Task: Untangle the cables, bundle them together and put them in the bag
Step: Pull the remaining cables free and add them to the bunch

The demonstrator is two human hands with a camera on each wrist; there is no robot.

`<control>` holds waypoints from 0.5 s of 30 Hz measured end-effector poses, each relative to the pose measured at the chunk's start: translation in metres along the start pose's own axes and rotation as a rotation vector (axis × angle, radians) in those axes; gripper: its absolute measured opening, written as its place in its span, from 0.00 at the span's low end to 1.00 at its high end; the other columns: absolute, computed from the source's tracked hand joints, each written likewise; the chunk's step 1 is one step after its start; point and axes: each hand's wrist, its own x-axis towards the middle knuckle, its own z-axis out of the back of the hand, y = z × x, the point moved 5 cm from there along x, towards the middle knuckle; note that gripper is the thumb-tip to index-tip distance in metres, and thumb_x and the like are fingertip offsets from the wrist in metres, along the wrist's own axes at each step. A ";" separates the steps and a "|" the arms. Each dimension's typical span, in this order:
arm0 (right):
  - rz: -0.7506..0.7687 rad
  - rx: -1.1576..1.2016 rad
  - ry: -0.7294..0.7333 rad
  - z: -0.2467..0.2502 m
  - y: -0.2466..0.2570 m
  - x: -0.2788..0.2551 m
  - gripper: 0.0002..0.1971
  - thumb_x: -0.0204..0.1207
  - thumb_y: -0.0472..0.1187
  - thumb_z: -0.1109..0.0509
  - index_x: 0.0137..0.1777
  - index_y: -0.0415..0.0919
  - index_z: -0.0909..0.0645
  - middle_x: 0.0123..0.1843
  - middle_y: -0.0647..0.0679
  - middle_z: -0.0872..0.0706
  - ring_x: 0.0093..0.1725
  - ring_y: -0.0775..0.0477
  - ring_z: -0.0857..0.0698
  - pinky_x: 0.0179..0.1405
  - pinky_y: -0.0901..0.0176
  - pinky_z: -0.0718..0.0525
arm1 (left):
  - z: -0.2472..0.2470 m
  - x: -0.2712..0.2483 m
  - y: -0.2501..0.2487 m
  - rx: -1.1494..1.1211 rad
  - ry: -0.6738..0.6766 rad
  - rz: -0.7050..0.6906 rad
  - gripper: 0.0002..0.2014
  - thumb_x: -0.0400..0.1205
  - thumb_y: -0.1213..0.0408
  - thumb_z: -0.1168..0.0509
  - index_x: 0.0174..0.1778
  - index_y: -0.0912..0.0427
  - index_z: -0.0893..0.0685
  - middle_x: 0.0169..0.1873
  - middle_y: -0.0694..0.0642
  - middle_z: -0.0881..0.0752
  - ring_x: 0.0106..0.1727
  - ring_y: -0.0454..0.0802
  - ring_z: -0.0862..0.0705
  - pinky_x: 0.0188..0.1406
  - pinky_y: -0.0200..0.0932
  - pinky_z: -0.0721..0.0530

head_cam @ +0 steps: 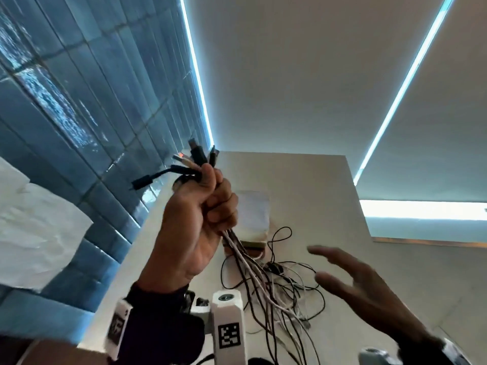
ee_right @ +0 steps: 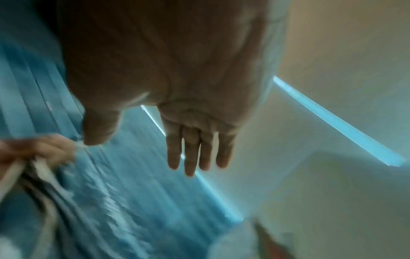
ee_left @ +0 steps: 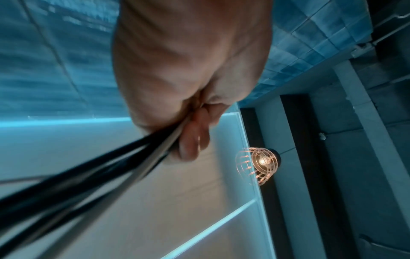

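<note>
My left hand is raised high and grips a bunch of black and white cables near their plug ends, which stick out above the fist. The cables hang down from the fist in a loose tangle. In the left wrist view the same fist closes around dark cables that run toward the lower left. My right hand hovers to the right of the hanging cables, fingers straight and spread, holding nothing. No bag shows in any view.
A blue tiled wall rises on the left, with white crumpled paper against it. Behind the cables stands a pale cabinet. Light strips cross the ceiling. A caged lamp hangs there too.
</note>
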 end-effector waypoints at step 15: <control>-0.151 0.689 0.212 -0.065 -0.045 -0.002 0.32 0.71 0.72 0.40 0.25 0.42 0.32 0.20 0.50 0.37 0.19 0.54 0.41 0.16 0.68 0.40 | 0.015 0.003 0.001 0.008 -0.158 -0.027 0.16 0.86 0.54 0.47 0.32 0.53 0.32 0.20 0.45 0.41 0.17 0.40 0.45 0.15 0.34 0.44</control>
